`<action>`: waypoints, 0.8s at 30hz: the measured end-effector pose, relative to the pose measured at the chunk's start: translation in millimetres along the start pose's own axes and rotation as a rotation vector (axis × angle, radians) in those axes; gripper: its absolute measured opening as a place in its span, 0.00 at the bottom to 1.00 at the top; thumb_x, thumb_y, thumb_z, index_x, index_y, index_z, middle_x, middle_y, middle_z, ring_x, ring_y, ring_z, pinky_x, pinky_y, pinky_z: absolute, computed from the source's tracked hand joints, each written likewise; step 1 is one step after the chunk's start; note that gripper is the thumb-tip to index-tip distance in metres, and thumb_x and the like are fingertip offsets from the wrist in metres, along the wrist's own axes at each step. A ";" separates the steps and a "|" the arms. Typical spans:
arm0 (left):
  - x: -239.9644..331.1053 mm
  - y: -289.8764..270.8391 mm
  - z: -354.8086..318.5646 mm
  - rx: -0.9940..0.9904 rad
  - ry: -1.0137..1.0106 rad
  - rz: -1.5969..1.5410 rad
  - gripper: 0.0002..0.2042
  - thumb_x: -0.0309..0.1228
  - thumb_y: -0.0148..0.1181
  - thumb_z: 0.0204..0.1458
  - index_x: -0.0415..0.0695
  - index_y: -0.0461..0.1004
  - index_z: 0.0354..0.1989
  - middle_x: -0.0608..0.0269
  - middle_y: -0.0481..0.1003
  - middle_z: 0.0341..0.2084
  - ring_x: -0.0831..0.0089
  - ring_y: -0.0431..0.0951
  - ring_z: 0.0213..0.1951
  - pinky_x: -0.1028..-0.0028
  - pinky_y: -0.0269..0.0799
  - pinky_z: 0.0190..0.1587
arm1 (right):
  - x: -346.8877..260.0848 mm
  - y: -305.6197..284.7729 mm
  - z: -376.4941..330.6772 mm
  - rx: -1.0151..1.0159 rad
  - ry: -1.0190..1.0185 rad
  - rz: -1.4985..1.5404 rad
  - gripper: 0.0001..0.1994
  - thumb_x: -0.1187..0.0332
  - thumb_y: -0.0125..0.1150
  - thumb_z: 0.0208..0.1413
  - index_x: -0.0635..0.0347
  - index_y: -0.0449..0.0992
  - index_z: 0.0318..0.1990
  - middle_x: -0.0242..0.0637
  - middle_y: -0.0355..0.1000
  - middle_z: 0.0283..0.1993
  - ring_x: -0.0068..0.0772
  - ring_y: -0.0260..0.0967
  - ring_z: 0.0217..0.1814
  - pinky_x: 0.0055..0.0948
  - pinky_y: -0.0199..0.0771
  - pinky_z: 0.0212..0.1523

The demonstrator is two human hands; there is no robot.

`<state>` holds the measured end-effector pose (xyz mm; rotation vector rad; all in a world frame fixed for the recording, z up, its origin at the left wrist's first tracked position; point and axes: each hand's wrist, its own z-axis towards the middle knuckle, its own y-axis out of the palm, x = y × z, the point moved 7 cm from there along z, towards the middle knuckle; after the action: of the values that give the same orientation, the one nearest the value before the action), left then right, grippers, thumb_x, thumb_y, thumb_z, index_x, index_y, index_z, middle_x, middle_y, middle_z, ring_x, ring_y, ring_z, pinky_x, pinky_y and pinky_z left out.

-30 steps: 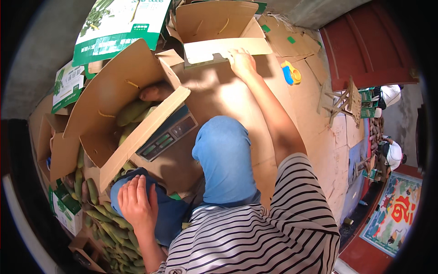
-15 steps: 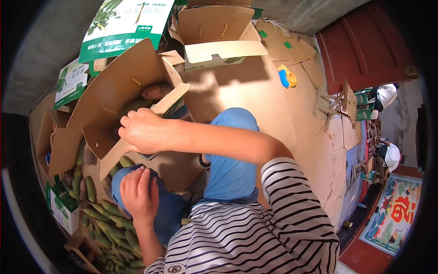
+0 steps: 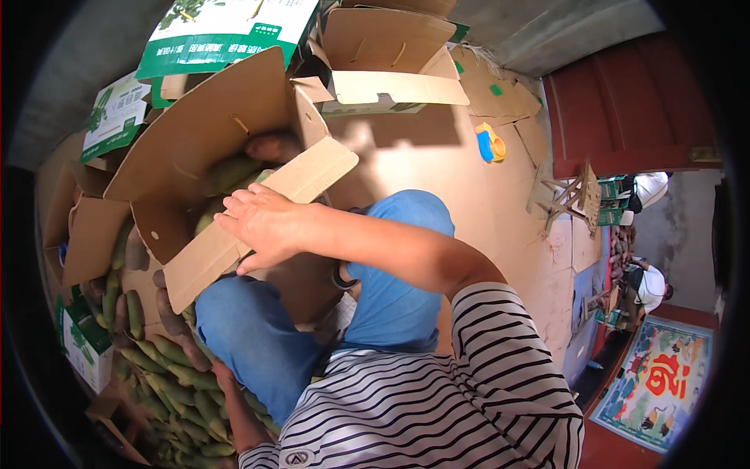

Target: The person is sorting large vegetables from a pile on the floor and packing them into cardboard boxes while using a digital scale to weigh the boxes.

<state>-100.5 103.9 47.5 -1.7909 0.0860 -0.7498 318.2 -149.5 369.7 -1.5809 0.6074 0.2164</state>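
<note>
My right hand (image 3: 262,223) lies across the front flap of an opened cardboard box (image 3: 195,125), fingers over the flap and thumb at its near edge. Inside the box are long green radishes (image 3: 232,173) and a reddish-brown root (image 3: 273,146), blurred and partly hidden by the flap. My left hand (image 3: 223,374) reaches down beside my left knee into a heap of green radishes (image 3: 168,387); its fingers are hidden. Next to it lies a long reddish root (image 3: 195,353).
Another open carton (image 3: 398,87) stands beyond the box, and a white-and-green carton (image 3: 226,47) at the far left. A blue-and-yellow plastic object (image 3: 491,144) sits on the cardboard-covered floor. A wooden stool (image 3: 574,195) is at right, with other people (image 3: 650,288) beyond.
My left hand has dropped from above my knee to the heap beside it. My right hand has shifted slightly right along the flap, which now lies lower and flatter.
</note>
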 end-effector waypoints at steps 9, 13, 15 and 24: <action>-4.0 64.4 -7.2 -0.096 -0.121 -0.222 0.25 0.35 0.59 0.55 0.30 0.64 0.56 0.48 0.70 0.51 0.63 0.72 0.49 0.69 0.67 0.54 | 10.1 -3.3 5.1 -0.028 -0.044 -0.001 0.44 0.35 0.58 0.44 0.68 0.66 0.57 0.52 0.68 0.51 0.48 0.62 0.58 0.42 0.59 0.59; 11.8 95.6 -10.6 -0.120 -0.183 -0.309 0.25 0.35 0.60 0.54 0.30 0.64 0.56 0.48 0.70 0.51 0.63 0.72 0.49 0.69 0.67 0.54 | 7.7 -10.0 12.3 -0.132 0.006 0.046 0.43 0.36 0.59 0.43 0.69 0.67 0.56 0.53 0.68 0.50 0.50 0.63 0.57 0.42 0.60 0.58; -5.4 89.4 -16.8 -0.113 -0.220 -0.341 0.26 0.35 0.60 0.54 0.30 0.64 0.56 0.48 0.70 0.51 0.63 0.72 0.49 0.69 0.67 0.54 | 3.6 -7.0 14.1 -0.191 0.019 0.053 0.44 0.38 0.61 0.44 0.70 0.65 0.58 0.54 0.67 0.52 0.52 0.62 0.59 0.42 0.60 0.60; -28.5 80.0 -30.9 -0.105 -0.318 -0.505 0.27 0.36 0.61 0.53 0.30 0.64 0.56 0.47 0.70 0.52 0.63 0.72 0.49 0.68 0.67 0.53 | 3.5 -8.6 9.7 -0.108 0.001 -0.003 0.44 0.39 0.62 0.43 0.70 0.65 0.58 0.54 0.67 0.54 0.51 0.62 0.60 0.42 0.59 0.60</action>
<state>-115.2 60.9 -30.6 -2.0364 -0.5654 -0.8087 327.5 -141.0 374.3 -1.6855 0.6032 0.2495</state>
